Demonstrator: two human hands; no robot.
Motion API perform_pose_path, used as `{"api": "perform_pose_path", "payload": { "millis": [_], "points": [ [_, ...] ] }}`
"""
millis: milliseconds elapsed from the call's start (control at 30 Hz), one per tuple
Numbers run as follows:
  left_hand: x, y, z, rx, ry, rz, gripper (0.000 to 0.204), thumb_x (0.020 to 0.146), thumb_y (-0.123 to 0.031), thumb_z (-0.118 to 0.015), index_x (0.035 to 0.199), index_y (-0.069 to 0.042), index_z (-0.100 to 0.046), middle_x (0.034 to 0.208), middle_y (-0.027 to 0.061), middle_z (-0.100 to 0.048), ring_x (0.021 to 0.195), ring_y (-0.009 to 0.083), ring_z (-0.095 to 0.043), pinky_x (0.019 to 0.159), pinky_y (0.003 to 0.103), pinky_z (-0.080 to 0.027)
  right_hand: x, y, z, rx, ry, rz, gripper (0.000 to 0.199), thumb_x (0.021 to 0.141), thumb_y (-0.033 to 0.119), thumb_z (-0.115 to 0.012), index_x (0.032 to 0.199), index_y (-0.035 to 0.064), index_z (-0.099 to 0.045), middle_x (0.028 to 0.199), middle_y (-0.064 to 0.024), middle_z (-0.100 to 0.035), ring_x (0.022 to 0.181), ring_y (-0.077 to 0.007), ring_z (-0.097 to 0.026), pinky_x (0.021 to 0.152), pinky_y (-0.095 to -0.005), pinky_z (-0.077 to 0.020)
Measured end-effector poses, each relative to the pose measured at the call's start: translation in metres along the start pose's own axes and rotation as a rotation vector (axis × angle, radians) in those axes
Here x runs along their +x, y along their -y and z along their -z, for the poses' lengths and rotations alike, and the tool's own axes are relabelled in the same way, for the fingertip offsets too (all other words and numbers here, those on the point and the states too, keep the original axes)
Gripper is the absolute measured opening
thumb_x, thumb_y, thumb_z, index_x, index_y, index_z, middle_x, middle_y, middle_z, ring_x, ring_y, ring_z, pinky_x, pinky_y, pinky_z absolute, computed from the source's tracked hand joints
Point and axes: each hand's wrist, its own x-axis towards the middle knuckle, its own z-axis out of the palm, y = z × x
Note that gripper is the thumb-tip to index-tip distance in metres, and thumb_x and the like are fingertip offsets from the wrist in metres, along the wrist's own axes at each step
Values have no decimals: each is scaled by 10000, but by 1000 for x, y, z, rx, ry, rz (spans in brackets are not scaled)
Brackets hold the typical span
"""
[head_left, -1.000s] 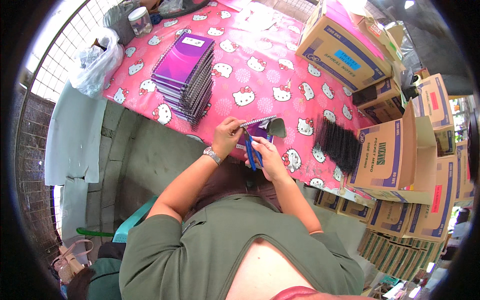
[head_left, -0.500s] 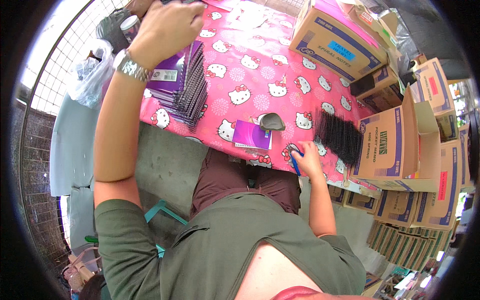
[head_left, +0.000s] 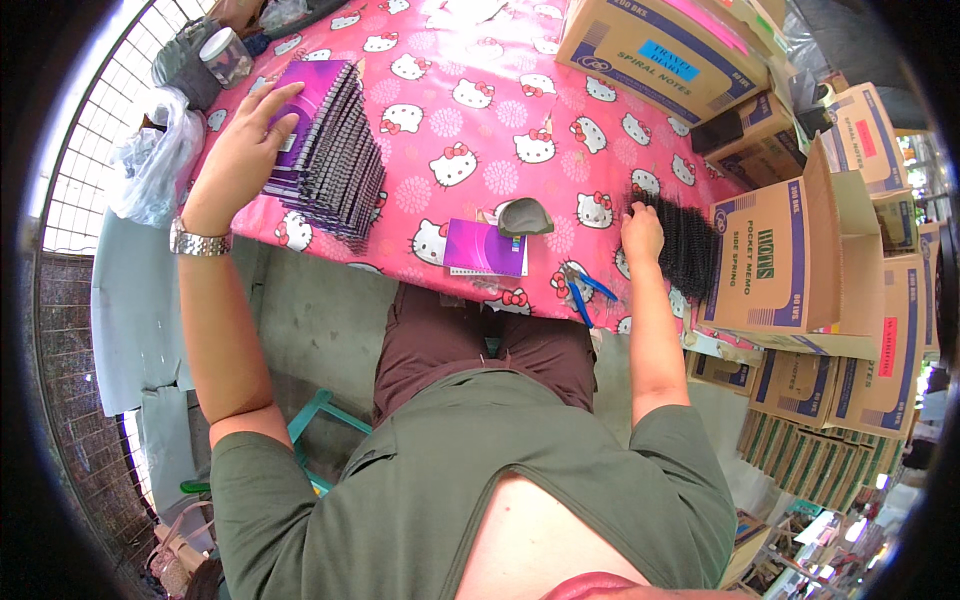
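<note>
Left hand lies loosely open on purple notebooks; right hand curls at black coils, hold unclear; printed carton bears blue label.

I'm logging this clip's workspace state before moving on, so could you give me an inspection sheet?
Surface: pink patterned tablecloth.
Job's things: notebook stack, single purple notebook, blue-handled pliers lying loose, black spiral coils.
Clutter: grey stone-like object overlapping the single notebook's far edge; white-lidded jar and plastic bag toward the left.
Hands: left hand on the stack, fingers spread; right hand at the coils, grip unclear.
Cables: nothing seen that is clearly one.
Surroundings: cartons on the right, wire grid on the left.
</note>
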Motion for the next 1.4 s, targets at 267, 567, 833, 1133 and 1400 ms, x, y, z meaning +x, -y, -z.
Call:
{"api": "perform_pose_path", "payload": {
  "millis": [267, 567, 833, 1133, 1400],
  "points": [
    [-56, -120, -106, -206, -217, -547, 365, 772, -108, -733, 1128, -73, -659, 1157, 130, -658, 1084, 320, -613, 952, 442, -482, -11, 10, 26, 463, -349, 259, 358, 821, -5, -530, 1160, 12, -644, 1029, -194, -572, 996, -363, -588, 912, -449, -480],
    [-100, -123, -262, 77, 223, -710, 195, 832, -183, -608, 1006, -97, -631, 989, 72, -618, 916, 236, -621, 777, 352, -516, -87, 83, 62, 787, 153, 281, 269, 939, 134, -619, 1191, 62, -678, 969, -136, -648, 869, -280, -637, 782, -357, -507],
    [-100, -112, -259, 119, 199, -756, 233, 839, -169, -586, 1042, -66, -632, 956, 77, -638, 912, 234, -633, 776, 352, -527, -115, 97, 41, 872, 259, 281, 256, 914, 93, -655, 1165, 72, -704, 900, -87, -641, 770, -195, -602, 706, -315, -490],
    [-76, -127, -246, 14, -6, -563, 208, 831, -236, -644, 980, -92, -621, 978, 87, -634, 1005, 255, -596, 989, 430, -413, -118, 107, 30, 968, 155, 433, 275, 840, 25, -701, 1100, 107, -735, 918, -66, -633, 837, -190, -631, 760, -313, -516],
    [-79, -131, -246, -39, 78, -455, 335, 934, -429, -590, 962, -97, -620, 1061, 124, -641, 1103, 273, -572, 1151, 470, -236, -135, 117, 34, 1071, 182, 294, 276, 810, -22, -706, 1069, 72, -726, 911, -58, -598, 839, -173, -619, 739, -297, -504]
  ]
}}
